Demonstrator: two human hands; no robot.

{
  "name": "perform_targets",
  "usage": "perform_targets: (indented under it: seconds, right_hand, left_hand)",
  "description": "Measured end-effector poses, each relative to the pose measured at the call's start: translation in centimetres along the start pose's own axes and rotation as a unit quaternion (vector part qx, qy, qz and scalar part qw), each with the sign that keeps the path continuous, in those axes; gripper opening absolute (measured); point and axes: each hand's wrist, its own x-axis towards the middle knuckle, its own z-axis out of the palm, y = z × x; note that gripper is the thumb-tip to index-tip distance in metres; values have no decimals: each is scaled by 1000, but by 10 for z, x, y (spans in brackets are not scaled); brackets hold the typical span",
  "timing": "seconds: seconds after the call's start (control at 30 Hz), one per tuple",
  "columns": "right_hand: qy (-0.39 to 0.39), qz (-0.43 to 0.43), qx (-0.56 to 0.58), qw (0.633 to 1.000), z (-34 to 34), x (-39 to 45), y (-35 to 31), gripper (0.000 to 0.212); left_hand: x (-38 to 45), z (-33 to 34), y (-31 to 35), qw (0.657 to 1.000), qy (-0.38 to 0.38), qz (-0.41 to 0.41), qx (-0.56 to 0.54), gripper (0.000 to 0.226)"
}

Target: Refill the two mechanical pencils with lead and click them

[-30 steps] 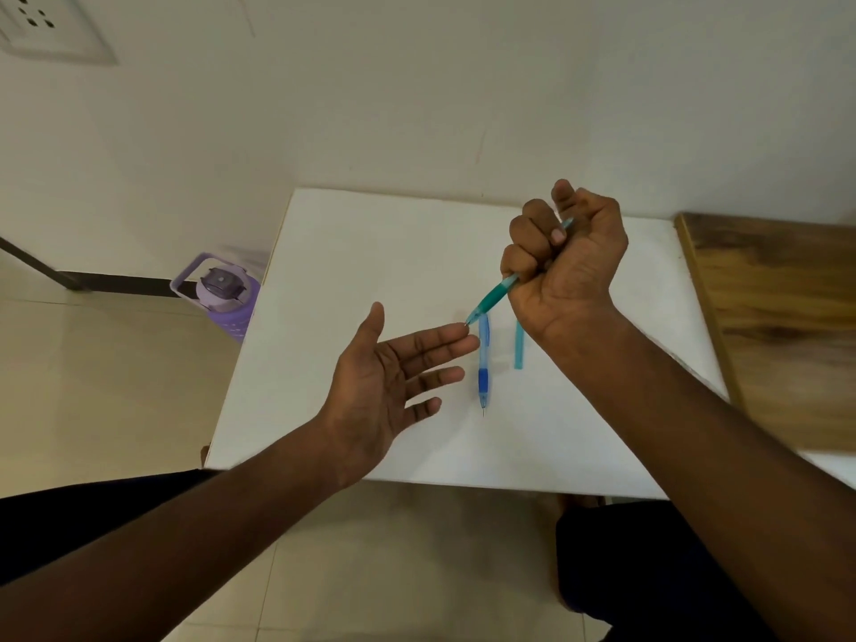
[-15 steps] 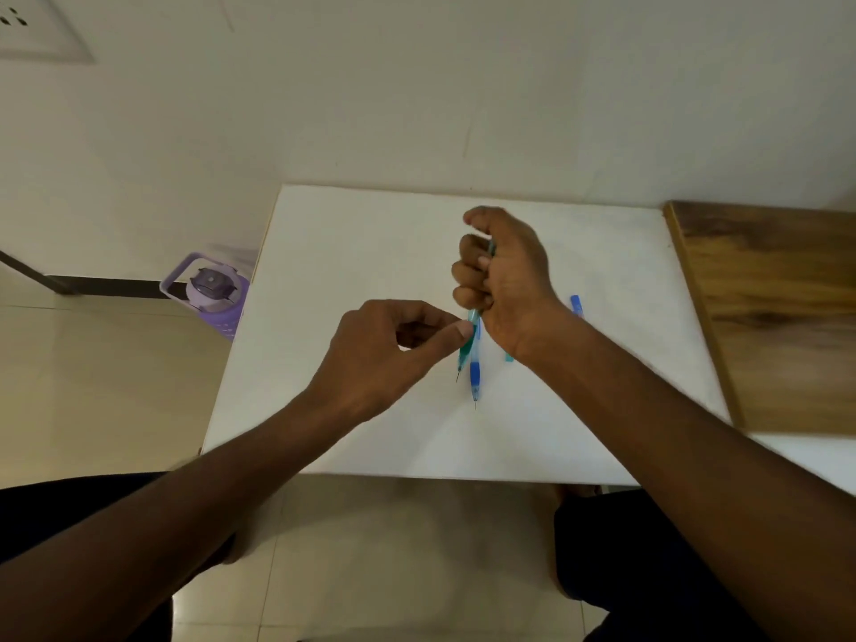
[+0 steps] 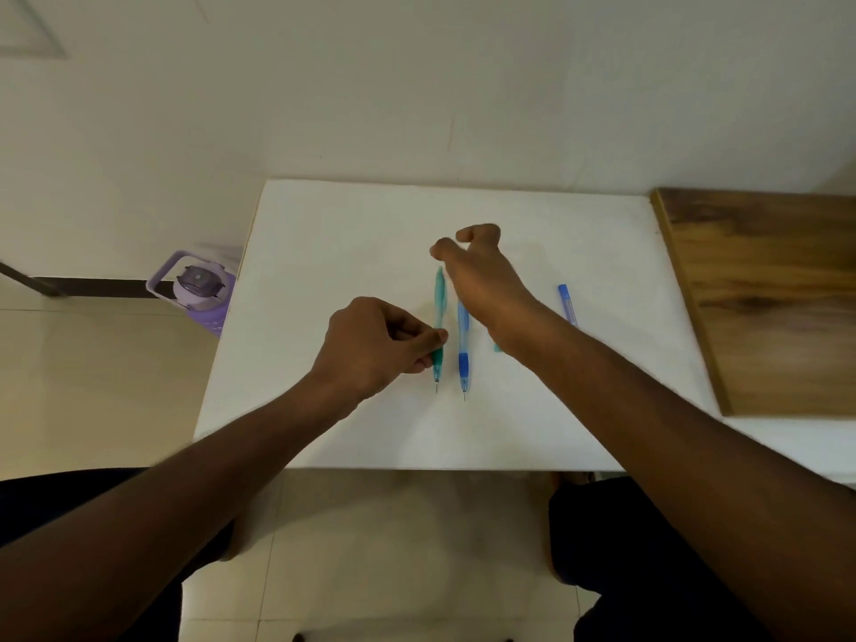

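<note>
A green mechanical pencil (image 3: 438, 298) lies on the white table (image 3: 324, 252), tip toward me with lead showing. My left hand (image 3: 377, 347) pinches its grip between thumb and fingers. Just right of it lies a blue mechanical pencil (image 3: 463, 354), parallel, lead out at its tip. My right hand (image 3: 481, 280) hovers above both pencils' far ends, fingers loosely curled and holding nothing. A teal lead tube (image 3: 496, 347) peeks out from under my right wrist. A blue-capped lead tube (image 3: 567, 304) lies farther right.
A wooden board (image 3: 764, 294) covers the table's right part. A purple water bottle (image 3: 201, 289) stands on the floor left of the table. A wall rises right behind the table. My knees are under the near edge.
My right hand let go of the green pencil, which now lies on the table beside the blue one. My left hand has closed on its grip. My right hand has lifted away.
</note>
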Motion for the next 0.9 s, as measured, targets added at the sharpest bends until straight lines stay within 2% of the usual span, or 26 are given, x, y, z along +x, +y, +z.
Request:
perform_targets:
  seconds: [0.07,0.13,0.27,0.43,0.63,0.73,0.8,0.9]
  right_hand:
    - [31,-56,-56,996,-8,4,-1,45]
    - [52,-87,-57,993,-15,7,-1,39]
    - [31,-123,-62,990,-20,7,-1,29]
    - [19,-148,-81,985,-22,3,-1,19]
    - [13,-187,-174,967,-40,-3,-6,18]
    - [-9,-189,-266,945,-50,-6,-4,26]
    - [-12,-171,-316,933,-59,-5,-5,36]
    - [29,-168,-358,918,-72,-11,-4,53]
  left_hand:
    - [8,3,-6,999,-2,-39,18,21]
    - [14,7,-13,998,-4,-58,38,29]
    - [20,17,-16,997,-19,-57,56,38]
    - [27,22,-10,992,-35,-92,78,42]
    - [27,20,-11,992,-31,-78,96,48]
    - [26,13,-14,994,-23,-32,101,48]
    - [26,3,-14,989,-4,31,141,42]
    - [19,-13,-14,952,54,153,260,30]
